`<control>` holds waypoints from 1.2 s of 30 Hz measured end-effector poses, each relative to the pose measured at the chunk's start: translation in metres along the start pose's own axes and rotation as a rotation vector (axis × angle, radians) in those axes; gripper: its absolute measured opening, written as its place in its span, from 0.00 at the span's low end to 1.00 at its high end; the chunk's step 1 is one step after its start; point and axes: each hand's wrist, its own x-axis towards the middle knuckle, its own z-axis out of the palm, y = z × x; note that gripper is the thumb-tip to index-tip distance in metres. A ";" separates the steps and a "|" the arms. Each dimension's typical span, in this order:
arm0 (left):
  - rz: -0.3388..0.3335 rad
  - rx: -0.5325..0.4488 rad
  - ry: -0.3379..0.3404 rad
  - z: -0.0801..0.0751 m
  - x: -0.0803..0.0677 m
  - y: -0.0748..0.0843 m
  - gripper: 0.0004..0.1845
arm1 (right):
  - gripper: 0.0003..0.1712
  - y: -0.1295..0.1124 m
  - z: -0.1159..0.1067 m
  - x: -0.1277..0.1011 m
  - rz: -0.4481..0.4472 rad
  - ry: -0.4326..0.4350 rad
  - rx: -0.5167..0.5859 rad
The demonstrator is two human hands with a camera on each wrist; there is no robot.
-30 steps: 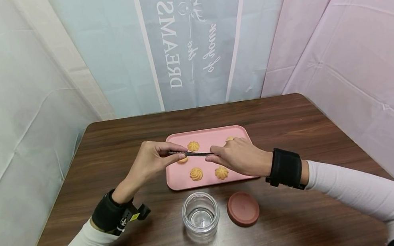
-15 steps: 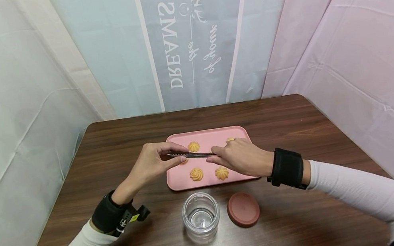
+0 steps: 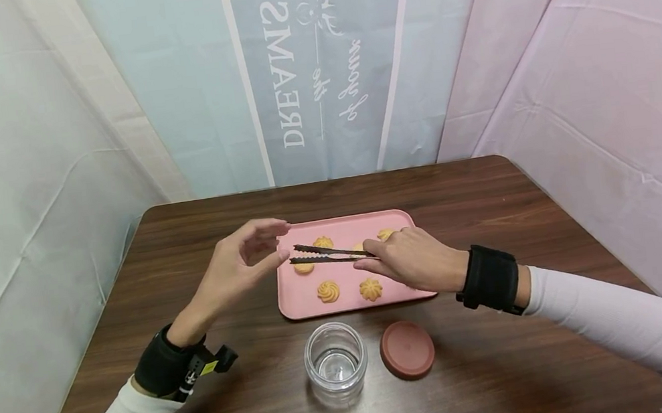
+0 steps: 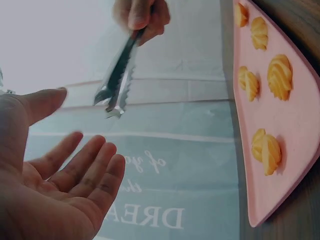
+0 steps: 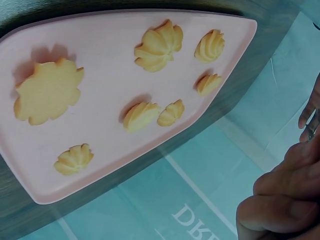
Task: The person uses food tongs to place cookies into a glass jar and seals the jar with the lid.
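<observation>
Dark serrated tongs (image 3: 330,255), in the air above the left part of the pink tray (image 3: 405,222), tips apart and empty, pointing toward the left. Pinched at the handle end by the right hand (image 3: 412,262), fingers curled round the two arms; seen from the left wrist as a clenched grip high up (image 4: 142,15) with the toothed tips (image 4: 117,80) hanging free.

Just beside those tips, apart from them: the left hand (image 3: 240,263), released, palm up, fingers loosely spread and holding nothing (image 4: 55,175).

Below, on the tray: several piped swirl cookies, two near the front rim (image 3: 328,291) (image 3: 371,290), others further back, partly hidden by tongs and hands. From the right wrist, one flatter flower-shaped cookie (image 5: 47,95) among them.

In front of the tray on the dark wooden worktop (image 3: 488,203): an open, empty glass jar (image 3: 335,364), with its reddish lid (image 3: 407,350) lying just beside it to the right.

Judged as the step in hand: tongs gripped and readied in one hand alone, no cookie taken up yet. Called for next, by the look of it: lowering the open tips astride one cookie and closing gently, since brittle piped ridges could crumble under hard teeth.
</observation>
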 end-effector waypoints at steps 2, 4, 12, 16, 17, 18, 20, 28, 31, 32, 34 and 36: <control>-0.021 -0.024 -0.001 -0.003 -0.001 0.000 0.25 | 0.19 0.002 0.000 -0.001 0.008 -0.005 0.005; -0.030 -0.044 -0.009 -0.006 -0.003 0.000 0.27 | 0.19 0.003 -0.001 -0.002 0.021 -0.011 0.011; -0.015 -0.069 -0.029 -0.013 -0.011 -0.006 0.30 | 0.21 0.010 -0.005 -0.007 0.079 -0.049 0.037; -0.013 -0.059 -0.042 -0.016 -0.016 -0.007 0.29 | 0.22 0.012 -0.007 -0.008 0.096 -0.047 0.033; -0.015 -0.058 -0.048 -0.017 -0.017 -0.007 0.29 | 0.22 0.012 -0.007 -0.008 0.098 -0.044 0.029; -0.022 -0.051 -0.056 -0.018 -0.018 -0.007 0.29 | 0.21 0.013 -0.008 -0.009 0.099 -0.041 0.026; -0.037 -0.034 -0.077 -0.019 -0.020 -0.008 0.30 | 0.21 0.014 -0.009 -0.010 0.102 -0.033 0.011; -0.044 0.037 -0.154 -0.019 -0.028 -0.011 0.36 | 0.22 0.019 -0.014 -0.012 0.107 -0.004 -0.027; -0.035 0.041 -0.165 -0.018 -0.031 -0.013 0.40 | 0.22 0.020 -0.016 -0.012 0.104 -0.005 -0.031; -0.033 0.042 -0.169 -0.017 -0.032 -0.013 0.41 | 0.23 0.021 -0.016 -0.012 0.103 -0.006 -0.033; -0.031 0.049 -0.185 -0.016 -0.034 -0.015 0.43 | 0.22 0.022 -0.017 -0.013 0.104 -0.007 -0.035; -0.022 0.063 -0.203 -0.015 -0.035 -0.016 0.45 | 0.22 0.023 -0.019 -0.014 0.108 -0.006 -0.033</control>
